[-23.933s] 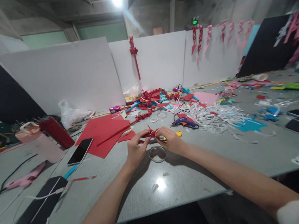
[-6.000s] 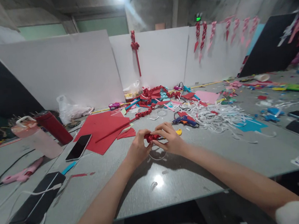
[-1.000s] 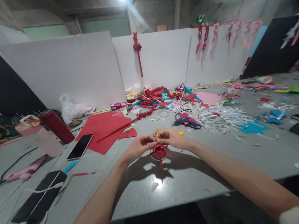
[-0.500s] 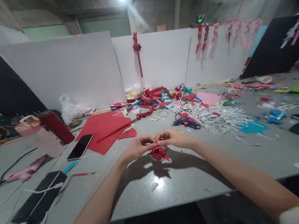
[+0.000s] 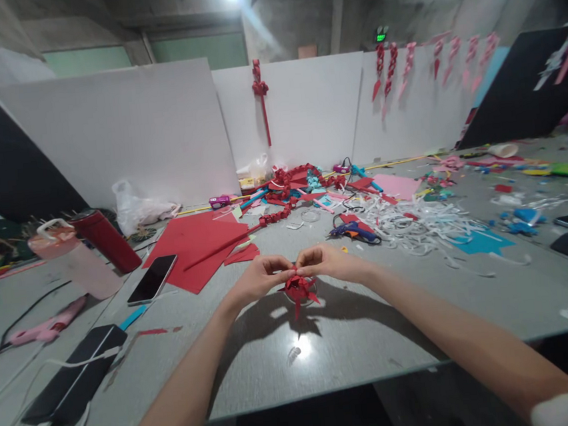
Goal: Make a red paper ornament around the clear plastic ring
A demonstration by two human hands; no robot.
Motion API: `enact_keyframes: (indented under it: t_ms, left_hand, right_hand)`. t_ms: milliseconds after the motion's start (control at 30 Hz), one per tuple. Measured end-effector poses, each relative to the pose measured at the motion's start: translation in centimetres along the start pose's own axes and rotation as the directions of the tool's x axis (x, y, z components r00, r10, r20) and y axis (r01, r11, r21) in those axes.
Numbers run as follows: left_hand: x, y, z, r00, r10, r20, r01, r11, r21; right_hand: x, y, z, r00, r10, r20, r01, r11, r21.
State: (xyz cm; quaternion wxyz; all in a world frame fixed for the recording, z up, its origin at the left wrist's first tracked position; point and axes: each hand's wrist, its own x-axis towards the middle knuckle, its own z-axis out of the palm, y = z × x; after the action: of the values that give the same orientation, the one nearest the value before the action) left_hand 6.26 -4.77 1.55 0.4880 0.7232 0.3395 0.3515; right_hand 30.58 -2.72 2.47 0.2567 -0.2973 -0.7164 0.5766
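A small red folded-paper piece with pointed tips hangs between my hands, over the grey table's front half. My left hand pinches its upper edge between thumb and forefinger. From the right, my right hand grips the same edge, its fingertips nearly touching the left ones. Both hands are closed. A pale ring shows around or behind the red piece; how they are joined cannot be made out. Shadows of hands and piece fall on the table.
Red paper sheets and a phone lie left. A blue glue gun and white paper strips lie beyond my right hand. Further left are a pink bottle, a red flask and a black power bank.
The red piece has shifted slightly left and tilted, with one point now hanging lower toward me. My hands have moved slightly with it, both still pinching.
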Motion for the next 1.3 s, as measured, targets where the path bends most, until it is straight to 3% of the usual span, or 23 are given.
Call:
enact_keyframes:
  t_ms: [967,1300]
  left_hand:
    - [-0.2,1.1,0.0,1.000,0.022,-0.019,-0.022,1.000,0.022]
    - [-0.2,0.9,0.1,0.992,0.115,-0.043,-0.110,0.989,0.099]
  right_hand:
    - [0.2,0.0,0.4,0.998,-0.023,-0.059,0.026,0.998,0.057]
    - [0.1,0.1,0.6,0.991,-0.084,-0.107,0.084,0.996,-0.004]
